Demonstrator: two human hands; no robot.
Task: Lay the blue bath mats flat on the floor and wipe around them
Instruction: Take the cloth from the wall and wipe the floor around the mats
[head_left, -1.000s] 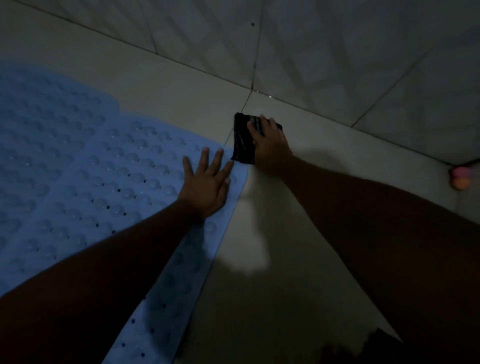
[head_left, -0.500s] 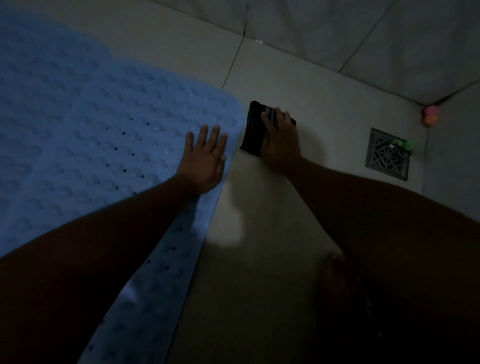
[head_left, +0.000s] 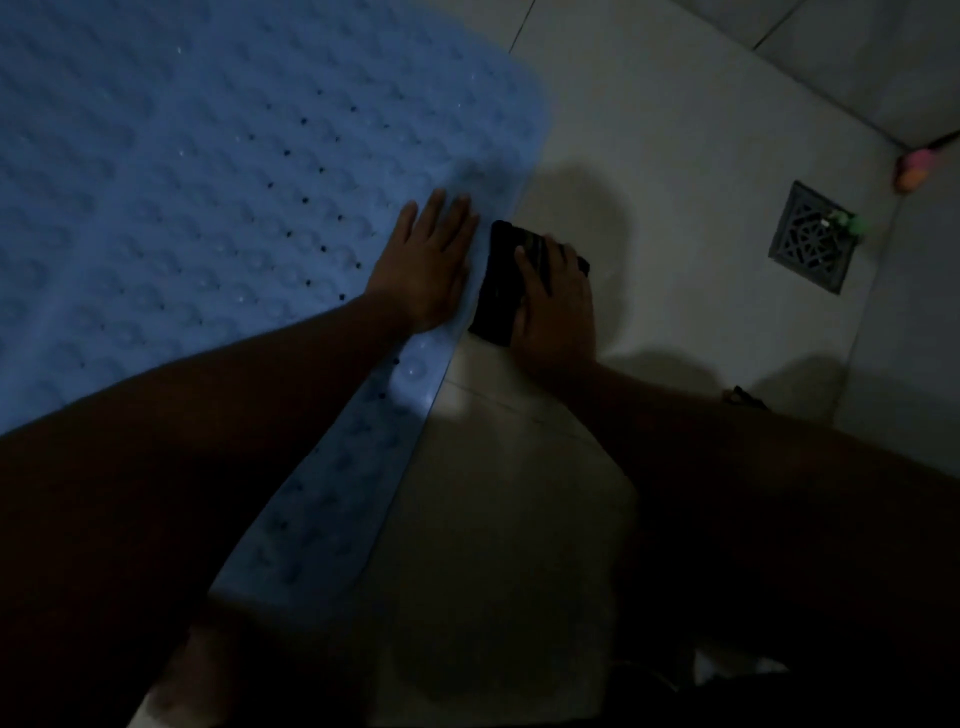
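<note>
A blue bath mat (head_left: 208, 197) with bumps and small holes lies flat on the pale tiled floor (head_left: 649, 171), filling the left half of the view. My left hand (head_left: 423, 265) rests flat on the mat close to its right edge, fingers straight. Just right of that edge, my right hand (head_left: 556, 306) presses a dark folded cloth (head_left: 501, 283) onto the floor tile, fingers laid over it. The cloth touches or nearly touches the mat's edge. The room is dim.
A square metal floor drain (head_left: 810, 239) sits to the right, with a small green thing (head_left: 852, 226) on its corner. A pink and orange object (head_left: 917, 166) lies in the far right corner by the wall. My legs fill the bottom of the view.
My right hand has slid the cloth along the mat's right edge toward me, away from the wall. My left hand has moved back along the mat with it. The view has tilted down.
</note>
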